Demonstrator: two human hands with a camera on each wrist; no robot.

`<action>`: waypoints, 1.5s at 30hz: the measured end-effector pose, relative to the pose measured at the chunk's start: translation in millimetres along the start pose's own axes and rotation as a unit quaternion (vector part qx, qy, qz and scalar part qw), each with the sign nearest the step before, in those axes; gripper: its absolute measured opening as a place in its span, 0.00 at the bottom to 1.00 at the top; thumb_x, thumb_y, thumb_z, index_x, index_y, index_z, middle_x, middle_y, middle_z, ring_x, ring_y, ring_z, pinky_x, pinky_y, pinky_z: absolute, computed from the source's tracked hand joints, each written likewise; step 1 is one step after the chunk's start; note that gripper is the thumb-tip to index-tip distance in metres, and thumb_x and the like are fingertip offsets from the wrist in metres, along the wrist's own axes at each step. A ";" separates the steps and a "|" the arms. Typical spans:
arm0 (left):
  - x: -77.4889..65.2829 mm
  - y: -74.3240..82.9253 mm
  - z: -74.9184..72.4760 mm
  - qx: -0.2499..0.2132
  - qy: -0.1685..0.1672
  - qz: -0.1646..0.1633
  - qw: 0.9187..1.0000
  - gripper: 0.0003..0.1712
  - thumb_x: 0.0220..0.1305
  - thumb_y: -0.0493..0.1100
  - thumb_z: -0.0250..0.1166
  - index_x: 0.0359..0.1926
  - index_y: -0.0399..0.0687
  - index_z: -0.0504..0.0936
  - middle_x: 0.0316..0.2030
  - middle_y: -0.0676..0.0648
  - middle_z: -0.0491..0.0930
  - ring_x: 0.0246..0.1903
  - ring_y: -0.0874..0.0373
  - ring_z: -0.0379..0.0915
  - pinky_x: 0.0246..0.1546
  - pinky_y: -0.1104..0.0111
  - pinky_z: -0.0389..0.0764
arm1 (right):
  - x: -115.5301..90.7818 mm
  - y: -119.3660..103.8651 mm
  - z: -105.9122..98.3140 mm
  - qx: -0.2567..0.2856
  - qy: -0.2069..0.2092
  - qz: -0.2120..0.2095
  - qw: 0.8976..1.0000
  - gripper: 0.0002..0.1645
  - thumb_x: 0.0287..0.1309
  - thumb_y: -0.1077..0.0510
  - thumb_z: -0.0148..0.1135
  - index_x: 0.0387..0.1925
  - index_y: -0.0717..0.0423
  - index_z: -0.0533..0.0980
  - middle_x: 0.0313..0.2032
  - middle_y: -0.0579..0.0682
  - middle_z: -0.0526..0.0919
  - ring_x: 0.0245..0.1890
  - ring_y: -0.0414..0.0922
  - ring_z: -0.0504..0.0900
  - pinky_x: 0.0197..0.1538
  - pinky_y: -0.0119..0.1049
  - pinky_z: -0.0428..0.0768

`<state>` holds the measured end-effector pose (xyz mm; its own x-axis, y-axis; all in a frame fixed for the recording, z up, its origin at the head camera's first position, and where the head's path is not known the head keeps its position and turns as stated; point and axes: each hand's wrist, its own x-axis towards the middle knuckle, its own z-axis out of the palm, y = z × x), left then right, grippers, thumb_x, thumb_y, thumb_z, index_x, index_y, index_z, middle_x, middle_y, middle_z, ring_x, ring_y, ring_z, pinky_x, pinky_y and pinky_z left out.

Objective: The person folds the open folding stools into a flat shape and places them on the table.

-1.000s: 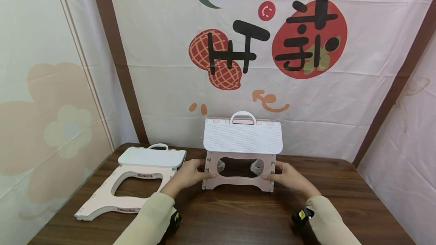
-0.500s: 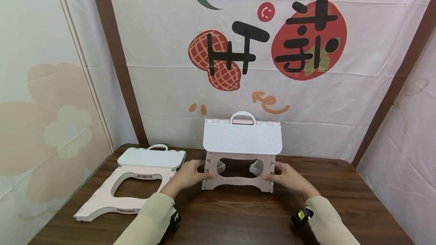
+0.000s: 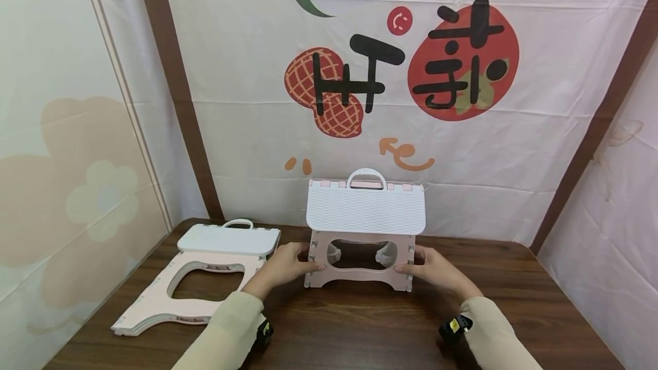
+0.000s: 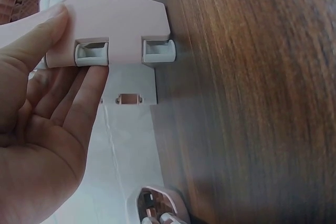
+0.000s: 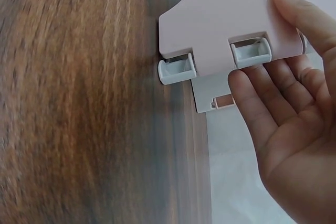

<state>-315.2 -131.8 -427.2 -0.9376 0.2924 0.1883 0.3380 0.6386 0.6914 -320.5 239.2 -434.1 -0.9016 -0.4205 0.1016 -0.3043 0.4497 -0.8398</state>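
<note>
A pink and white folding step stool [image 3: 366, 208] stands unfolded on the table, its white ribbed top tilted toward me and a carrying handle along the back edge. My left hand [image 3: 285, 265] grips its left side, thumb on the pink front panel and fingers behind the edge. On the opposite side my right hand [image 3: 437, 270] holds the panel the same way. Both wrist views show a thumb [image 4: 44, 35] on the pink panel and curled fingers [image 5: 262, 98] beside its white hinge clips. To the left lies a second folding stool [image 3: 205, 270], folded flat.
The dark wooden table [image 3: 339, 336] runs up to a white printed curtain [image 3: 247, 101] at the back. Fabric walls stand at the left and right. The second stool lies close by the left forearm.
Almost nothing differs. The head view has shifted very slightly; both hands keep their hold on the stool.
</note>
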 end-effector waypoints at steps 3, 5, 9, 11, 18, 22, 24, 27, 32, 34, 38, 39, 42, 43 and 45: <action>0.4 -0.2 0.1 -0.001 -0.001 0.001 1.000 0.34 0.57 0.56 0.76 0.55 0.36 0.82 0.50 0.40 0.84 0.47 0.46 0.82 0.47 0.49 0.81 | 0.4 0.7 -0.1 0.005 -0.003 0.002 1.000 0.27 0.63 0.50 0.70 0.57 0.62 0.77 0.48 0.53 0.83 0.46 0.47 0.80 0.47 0.40 0.80; 0.5 -0.3 0.2 -0.001 -0.002 0.003 1.000 0.33 0.57 0.56 0.76 0.55 0.36 0.82 0.49 0.40 0.84 0.47 0.46 0.82 0.47 0.49 0.81 | 0.7 1.2 -0.3 0.006 -0.003 0.004 1.000 0.27 0.62 0.50 0.70 0.57 0.62 0.77 0.48 0.53 0.83 0.47 0.47 0.80 0.47 0.40 0.80; 0.6 0.1 0.0 -0.001 -0.005 0.007 1.000 0.32 0.57 0.55 0.76 0.54 0.37 0.83 0.49 0.41 0.84 0.46 0.46 0.82 0.46 0.50 0.81 | 0.8 1.0 -0.9 0.003 -0.001 0.005 1.000 0.27 0.62 0.50 0.70 0.57 0.61 0.77 0.48 0.53 0.83 0.47 0.47 0.80 0.48 0.40 0.79; 0.5 0.7 -0.3 -0.003 -0.006 0.008 1.000 0.31 0.57 0.55 0.75 0.54 0.38 0.83 0.49 0.41 0.84 0.46 0.47 0.82 0.46 0.50 0.81 | 0.8 0.4 -1.5 0.003 -0.002 0.004 1.000 0.27 0.62 0.50 0.70 0.58 0.61 0.77 0.49 0.53 0.83 0.47 0.47 0.80 0.48 0.39 0.79; 0.6 2.6 -1.0 -0.009 -0.009 0.005 1.000 0.31 0.57 0.55 0.75 0.54 0.38 0.83 0.49 0.41 0.84 0.45 0.48 0.82 0.46 0.50 0.81 | 1.2 0.9 -2.2 0.010 -0.005 0.010 1.000 0.27 0.63 0.51 0.70 0.57 0.61 0.77 0.48 0.53 0.83 0.47 0.47 0.81 0.48 0.43 0.80; 0.7 2.7 -0.9 -0.012 -0.008 0.005 1.000 0.31 0.58 0.55 0.75 0.55 0.38 0.83 0.49 0.41 0.84 0.46 0.48 0.82 0.46 0.50 0.81 | 2.0 2.5 -2.3 0.019 -0.007 0.012 1.000 0.26 0.63 0.51 0.70 0.56 0.62 0.77 0.46 0.53 0.83 0.46 0.48 0.81 0.49 0.47 0.80; 0.5 2.6 -0.8 -0.011 -0.009 0.007 1.000 0.32 0.58 0.55 0.75 0.56 0.37 0.82 0.50 0.40 0.83 0.48 0.46 0.81 0.48 0.49 0.81 | 2.4 3.4 -2.3 0.013 -0.006 0.009 1.000 0.26 0.63 0.50 0.70 0.55 0.62 0.78 0.46 0.53 0.84 0.45 0.47 0.81 0.48 0.46 0.80; 0.4 2.0 -0.4 -0.010 -0.008 0.009 1.000 0.34 0.58 0.55 0.75 0.57 0.36 0.81 0.52 0.39 0.83 0.50 0.44 0.80 0.49 0.48 0.79 | 2.8 4.6 -2.5 0.003 -0.006 0.003 1.000 0.25 0.63 0.50 0.70 0.55 0.61 0.78 0.46 0.53 0.84 0.45 0.47 0.82 0.48 0.44 0.80; 0.0 1.4 -0.5 -0.013 -0.013 0.014 1.000 0.35 0.58 0.55 0.75 0.58 0.35 0.80 0.52 0.39 0.82 0.51 0.43 0.80 0.50 0.47 0.79 | 2.7 5.6 -2.7 0.001 -0.009 -0.001 1.000 0.25 0.63 0.50 0.69 0.55 0.61 0.78 0.46 0.53 0.84 0.46 0.48 0.83 0.48 0.45 0.81; 0.0 0.8 -0.6 -0.015 -0.016 0.016 1.000 0.36 0.59 0.55 0.74 0.59 0.34 0.80 0.52 0.39 0.82 0.50 0.44 0.80 0.49 0.48 0.79 | 2.3 5.7 -2.7 0.001 -0.010 -0.001 1.000 0.25 0.63 0.50 0.69 0.55 0.61 0.78 0.46 0.53 0.84 0.46 0.48 0.83 0.49 0.45 0.80; 0.0 0.4 -0.6 -0.017 -0.020 0.017 0.999 0.35 0.59 0.55 0.74 0.59 0.35 0.80 0.51 0.40 0.83 0.49 0.46 0.81 0.49 0.48 0.80 | 1.4 5.2 -2.6 0.003 -0.010 0.001 1.000 0.25 0.64 0.50 0.69 0.56 0.61 0.78 0.47 0.53 0.84 0.47 0.48 0.82 0.49 0.46 0.80; 0.0 0.4 -0.6 -0.017 -0.020 0.017 1.000 0.35 0.59 0.55 0.74 0.58 0.35 0.80 0.51 0.40 0.83 0.49 0.46 0.81 0.49 0.48 0.80 | 1.4 5.1 -2.6 0.003 -0.009 0.002 1.000 0.25 0.63 0.49 0.69 0.56 0.61 0.78 0.48 0.53 0.84 0.47 0.48 0.82 0.49 0.46 0.80; 0.1 0.5 -0.7 -0.017 -0.022 0.015 1.000 0.34 0.59 0.55 0.74 0.58 0.36 0.81 0.50 0.41 0.84 0.47 0.49 0.81 0.48 0.49 0.80 | 1.5 4.8 -2.6 0.002 -0.008 0.003 1.000 0.25 0.63 0.49 0.69 0.56 0.61 0.78 0.47 0.53 0.84 0.47 0.48 0.82 0.49 0.46 0.80; 0.1 0.3 -0.6 -0.017 -0.023 0.015 0.999 0.34 0.59 0.55 0.74 0.58 0.36 0.81 0.49 0.42 0.84 0.46 0.49 0.81 0.47 0.49 0.80 | 1.6 4.7 -2.5 0.002 -0.008 0.003 1.000 0.25 0.63 0.49 0.69 0.55 0.61 0.78 0.47 0.52 0.84 0.46 0.48 0.82 0.49 0.46 0.80; 0.1 -0.1 -0.7 -0.018 -0.024 0.017 0.999 0.34 0.59 0.55 0.74 0.58 0.36 0.81 0.49 0.42 0.84 0.45 0.51 0.82 0.46 0.50 0.81 | 1.9 5.0 -2.4 0.001 -0.008 0.002 1.000 0.25 0.63 0.49 0.69 0.55 0.61 0.78 0.47 0.52 0.84 0.46 0.48 0.82 0.49 0.47 0.80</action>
<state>-315.3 -132.3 -426.8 -0.9205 0.3477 0.1786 0.3651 0.6015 0.7106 -324.5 242.5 -436.8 -0.8981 -0.4307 0.0890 -0.2992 0.4499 -0.8415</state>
